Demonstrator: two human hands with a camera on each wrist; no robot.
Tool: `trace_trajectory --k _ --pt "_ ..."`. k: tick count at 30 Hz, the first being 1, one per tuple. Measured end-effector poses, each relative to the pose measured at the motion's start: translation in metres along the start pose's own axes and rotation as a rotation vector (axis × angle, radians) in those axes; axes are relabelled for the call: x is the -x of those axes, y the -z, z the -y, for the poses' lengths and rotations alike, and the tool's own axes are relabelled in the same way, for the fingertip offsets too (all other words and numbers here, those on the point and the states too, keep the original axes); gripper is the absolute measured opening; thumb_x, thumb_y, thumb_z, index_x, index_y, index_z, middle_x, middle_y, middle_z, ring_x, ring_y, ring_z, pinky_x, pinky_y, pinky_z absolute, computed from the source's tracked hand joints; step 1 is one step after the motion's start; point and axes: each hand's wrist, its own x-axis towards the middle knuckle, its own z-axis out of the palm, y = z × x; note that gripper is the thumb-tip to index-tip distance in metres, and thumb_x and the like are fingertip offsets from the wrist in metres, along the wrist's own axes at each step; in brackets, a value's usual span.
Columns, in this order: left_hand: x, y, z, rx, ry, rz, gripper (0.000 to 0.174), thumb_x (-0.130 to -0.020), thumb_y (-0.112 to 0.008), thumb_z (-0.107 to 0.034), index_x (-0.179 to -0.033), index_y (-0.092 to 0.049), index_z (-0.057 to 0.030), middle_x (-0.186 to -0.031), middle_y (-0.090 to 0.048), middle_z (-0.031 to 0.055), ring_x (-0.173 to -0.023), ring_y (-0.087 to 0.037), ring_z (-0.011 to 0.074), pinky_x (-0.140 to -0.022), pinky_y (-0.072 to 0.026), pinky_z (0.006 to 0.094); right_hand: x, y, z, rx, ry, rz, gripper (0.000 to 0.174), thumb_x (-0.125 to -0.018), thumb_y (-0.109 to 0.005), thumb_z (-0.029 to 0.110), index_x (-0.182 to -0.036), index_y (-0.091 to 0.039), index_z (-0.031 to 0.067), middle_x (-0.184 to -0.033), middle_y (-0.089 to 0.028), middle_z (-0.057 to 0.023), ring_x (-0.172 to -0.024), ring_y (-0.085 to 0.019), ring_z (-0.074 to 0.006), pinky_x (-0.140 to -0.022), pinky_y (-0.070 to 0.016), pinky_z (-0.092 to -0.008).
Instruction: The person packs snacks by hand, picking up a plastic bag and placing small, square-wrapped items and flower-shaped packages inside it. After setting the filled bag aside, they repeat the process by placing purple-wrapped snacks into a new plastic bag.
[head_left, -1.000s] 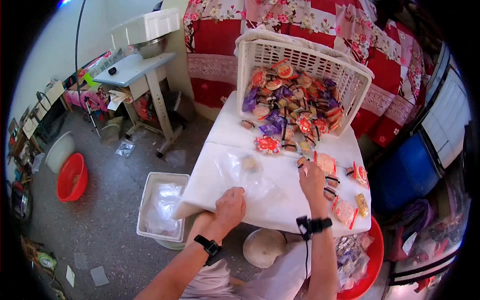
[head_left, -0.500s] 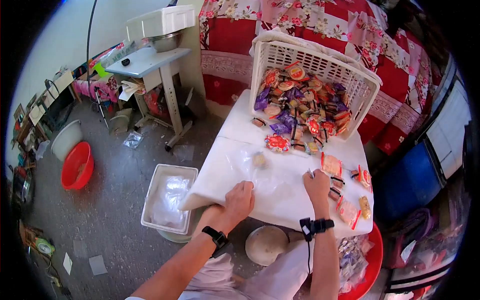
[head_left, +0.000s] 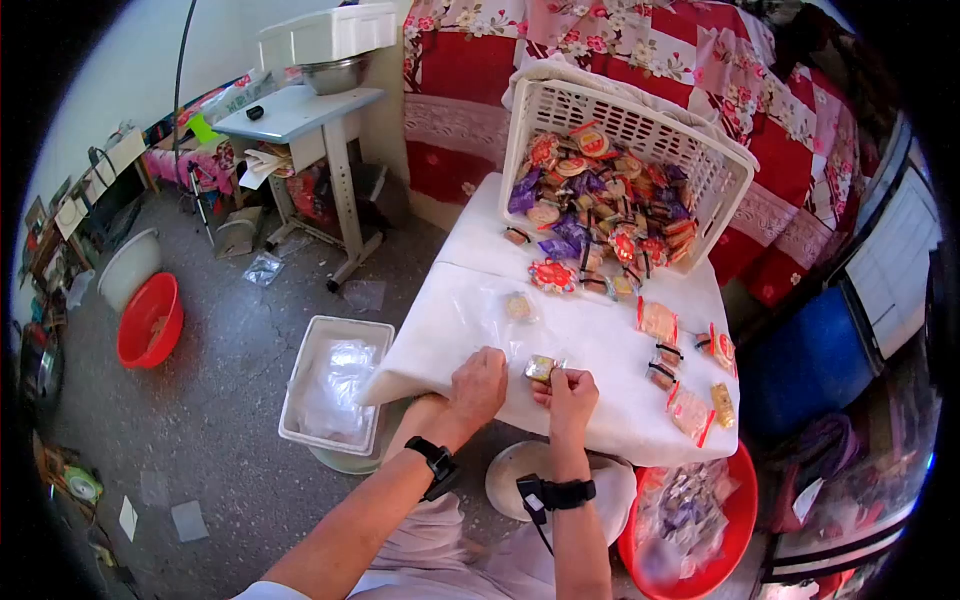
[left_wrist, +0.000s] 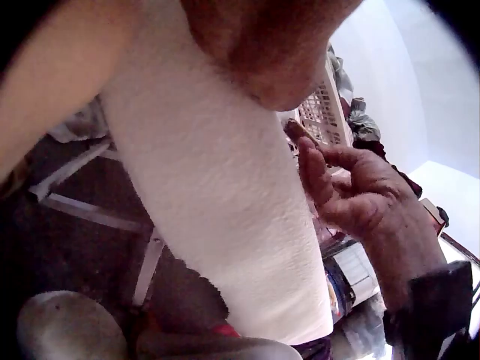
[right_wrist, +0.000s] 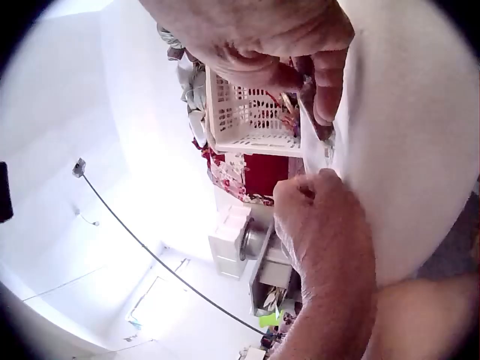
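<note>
On the white-covered table, a clear plastic bag lies flat with a small pale packet in or under its film. My left hand grips the bag's near edge with curled fingers; the bag is barely visible there. Just to its right, my right hand pinches a small yellowish wrapped snack between thumb and fingers. The right wrist view has both hands close together, the right hand holding a brownish packet near the left hand.
A tipped white basket of wrapped snacks stands at the table's back. Several packets, including a pink one, lie at the right. Left of the table is a white bin of clear bags; a red basin stands below right.
My right hand has moved from the table's right side leftward and nearer, bringing a small snack beside my left hand. The left hand still grips the bag. The head view has shifted slightly.
</note>
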Motion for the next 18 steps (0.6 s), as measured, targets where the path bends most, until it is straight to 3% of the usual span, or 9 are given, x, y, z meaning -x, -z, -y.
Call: trace_trajectory --k 7,10,12,13,15,16,18 --pt "-0.001 0.002 0.0 0.017 0.01 0.021 0.015 -0.078 -0.058 -0.007 -0.086 -0.045 -0.0052 -0.08 -0.051 0.0125 -0.078 -0.056 0.0329 -0.06 -0.0478 0.0441 -0.017 -0.039 -0.035 -0.081 0.053 -0.071 0.02 -0.088 -0.057 0.01 -0.087 -0.05 -0.0089 -0.077 -0.06 -0.0154 -0.062 -0.066 -0.0226 -0.048 -0.0552 -0.0272" --pt "0.0 0.0 0.001 0.038 0.015 -0.007 0.019 -0.076 -0.059 -0.006 -0.087 -0.044 -0.005 -0.081 -0.052 0.0126 -0.078 -0.056 0.0335 -0.06 -0.0476 0.0447 -0.02 -0.049 -0.037 0.14 0.152 -0.127 0.019 -0.086 -0.057 0.008 -0.079 -0.057 -0.0089 -0.074 -0.061 -0.0131 -0.059 -0.064 -0.0198 -0.051 -0.0538 -0.0297" --pt "0.0 0.0 0.001 0.04 0.017 -0.005 0.019 -0.075 -0.059 -0.005 -0.087 -0.044 -0.0048 -0.081 -0.052 0.013 -0.078 -0.055 0.0338 -0.06 -0.0475 0.0445 -0.017 -0.048 -0.026 0.509 0.326 -0.01 0.017 -0.082 -0.056 0.006 -0.071 -0.062 -0.0056 -0.073 -0.062 -0.0135 -0.054 -0.061 -0.0233 -0.054 -0.051 -0.0342" --pt "0.0 0.0 0.001 0.042 0.017 -0.004 0.019 -0.075 -0.059 -0.004 -0.087 -0.044 -0.0046 -0.081 -0.052 0.0134 -0.078 -0.055 0.0341 -0.061 -0.0474 0.0444 -0.02 -0.045 -0.026 0.51 0.326 -0.009 0.017 -0.082 -0.056 0.006 -0.071 -0.062 -0.0056 -0.073 -0.062 -0.0135 -0.054 -0.061 -0.0233 -0.054 -0.051 -0.0342" --pt "0.0 0.001 0.001 0.042 0.02 0.008 0.019 -0.075 -0.059 -0.004 -0.088 -0.044 -0.0046 -0.082 -0.052 0.0138 -0.079 -0.055 0.0343 -0.062 -0.0473 0.0445 -0.024 -0.04 -0.019 0.825 0.439 0.182 0.016 -0.079 -0.058 0.013 -0.076 -0.066 0.0004 -0.071 -0.061 -0.0189 -0.062 -0.06 -0.0331 -0.066 -0.0498 -0.0418" --pt "0.0 0.002 0.001 0.041 0.02 0.018 0.019 -0.074 -0.058 -0.003 -0.088 -0.044 -0.0046 -0.082 -0.052 0.0142 -0.08 -0.055 0.0345 -0.063 -0.0472 0.0446 -0.021 -0.038 -0.013 0.826 0.44 0.184 0.016 -0.079 -0.058 0.013 -0.076 -0.066 0.0004 -0.071 -0.061 -0.0189 -0.062 -0.06 -0.0331 -0.066 -0.0498 -0.0418" --pt "0.0 0.001 0.002 0.043 0.016 0.017 0.019 -0.074 -0.058 -0.003 -0.088 -0.045 -0.0045 -0.082 -0.052 0.0145 -0.08 -0.055 0.0347 -0.064 -0.0471 0.0446 -0.009 -0.03 0.001 1.099 0.569 0.183 0.015 -0.079 -0.059 0.015 -0.074 -0.066 0.0021 -0.079 -0.062 -0.0135 -0.074 -0.059 -0.0335 -0.067 -0.0493 -0.0423"
